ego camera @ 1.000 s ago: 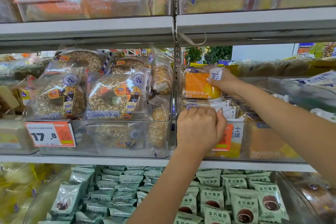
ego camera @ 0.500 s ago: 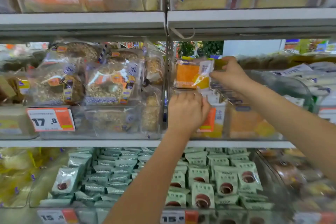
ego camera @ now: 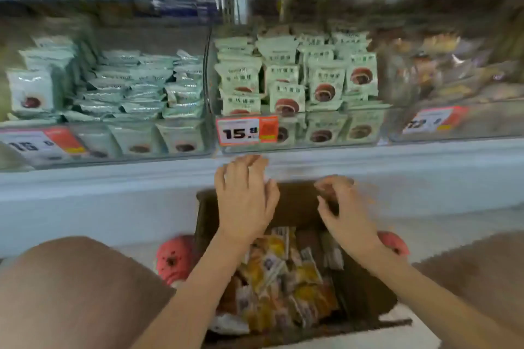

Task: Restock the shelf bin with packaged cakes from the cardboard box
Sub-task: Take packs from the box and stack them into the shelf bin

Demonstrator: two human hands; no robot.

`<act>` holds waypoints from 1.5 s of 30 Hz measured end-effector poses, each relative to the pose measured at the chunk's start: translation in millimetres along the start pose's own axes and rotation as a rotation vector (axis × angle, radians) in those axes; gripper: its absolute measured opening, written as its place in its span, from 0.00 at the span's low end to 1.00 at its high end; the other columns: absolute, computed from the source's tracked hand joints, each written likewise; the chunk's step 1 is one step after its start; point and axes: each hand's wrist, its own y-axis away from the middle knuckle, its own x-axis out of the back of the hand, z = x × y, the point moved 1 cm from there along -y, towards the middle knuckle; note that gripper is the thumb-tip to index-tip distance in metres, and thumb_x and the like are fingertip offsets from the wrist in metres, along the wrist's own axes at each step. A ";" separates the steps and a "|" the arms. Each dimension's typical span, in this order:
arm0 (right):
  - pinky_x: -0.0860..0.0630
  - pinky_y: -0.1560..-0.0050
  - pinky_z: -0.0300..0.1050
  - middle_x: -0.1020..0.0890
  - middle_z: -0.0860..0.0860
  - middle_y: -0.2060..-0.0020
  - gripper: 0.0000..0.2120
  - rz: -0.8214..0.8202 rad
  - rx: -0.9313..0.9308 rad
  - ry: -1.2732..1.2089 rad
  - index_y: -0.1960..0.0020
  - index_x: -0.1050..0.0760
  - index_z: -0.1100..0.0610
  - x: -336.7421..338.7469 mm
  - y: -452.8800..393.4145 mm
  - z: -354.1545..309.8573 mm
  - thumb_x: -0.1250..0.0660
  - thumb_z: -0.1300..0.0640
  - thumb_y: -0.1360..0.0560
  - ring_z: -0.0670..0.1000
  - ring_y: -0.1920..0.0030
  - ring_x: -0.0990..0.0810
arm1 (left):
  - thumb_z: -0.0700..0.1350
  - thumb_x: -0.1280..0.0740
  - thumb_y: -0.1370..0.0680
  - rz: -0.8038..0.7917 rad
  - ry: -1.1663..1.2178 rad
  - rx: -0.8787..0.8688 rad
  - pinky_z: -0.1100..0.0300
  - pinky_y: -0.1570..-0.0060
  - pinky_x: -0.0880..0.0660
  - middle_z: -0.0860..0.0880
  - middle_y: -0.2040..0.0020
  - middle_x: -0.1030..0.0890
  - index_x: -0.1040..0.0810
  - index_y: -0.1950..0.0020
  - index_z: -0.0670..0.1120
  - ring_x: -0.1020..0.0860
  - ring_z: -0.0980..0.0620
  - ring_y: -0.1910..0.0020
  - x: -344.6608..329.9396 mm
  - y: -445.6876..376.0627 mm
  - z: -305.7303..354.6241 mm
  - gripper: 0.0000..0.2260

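From the head view, both your hands hang over the open cardboard box (ego camera: 286, 207) that sits on the floor between your knees, right against the base of the shelf (ego camera: 113, 178). Your left hand (ego camera: 245, 201) is spread flat, fingers apart and pointing toward the shelf edge, holding nothing. Your right hand (ego camera: 344, 207) has its fingers curled loosely inward, thumb and fingertips near each other; the blur keeps you from telling whether anything is pinched there, though no packet shows in it. The two hands are apart, side by side above the far half of the box.

The packaged cakes (ego camera: 280, 278) lie in a loose heap in the near half of the box, orange and yellow wrappers with white labels, below and behind your wrists. The far inner wall of the box is bare brown card.

Above, clear shelf bins (ego camera: 365, 125) hold pale green packets (ego camera: 326, 85) standing in rows, with a price tag (ego camera: 246, 131) reading 15.8 clipped to the front. A bin to the left holds silvery green packets (ego camera: 127, 88) stacked flat. Pink shoes (ego camera: 173, 258) show on either side of the box.
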 end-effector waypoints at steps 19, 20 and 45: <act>0.30 0.44 0.42 0.27 0.55 0.38 0.23 -0.336 -0.887 -0.350 0.33 0.33 0.64 -267.6 28.0 34.6 0.33 0.55 0.24 0.56 0.37 0.28 | 0.51 0.40 0.23 -1.199 0.283 1.393 0.50 0.40 0.28 0.40 0.34 0.29 0.38 0.28 0.43 0.27 0.40 0.39 -60.6 213.7 -81.6 0.25; 0.29 0.41 0.44 0.27 0.56 0.37 0.23 -0.299 -0.910 -0.360 0.33 0.33 0.63 -267.9 28.1 33.4 0.32 0.56 0.24 0.56 0.37 0.28 | 0.48 0.40 0.21 -1.166 0.303 1.438 0.52 0.40 0.28 0.39 0.34 0.29 0.38 0.28 0.41 0.27 0.40 0.38 -59.1 207.8 -81.1 0.23; 0.21 0.69 0.38 0.19 0.52 0.55 0.12 0.034 -0.741 -0.683 0.50 0.24 0.54 -104.5 60.4 18.2 0.45 0.54 0.18 0.47 0.59 0.19 | 0.49 0.47 0.17 -0.205 0.267 0.894 0.57 0.73 0.30 0.49 0.70 0.24 0.26 0.53 0.44 0.26 0.52 0.73 -2.2 119.5 -10.8 0.14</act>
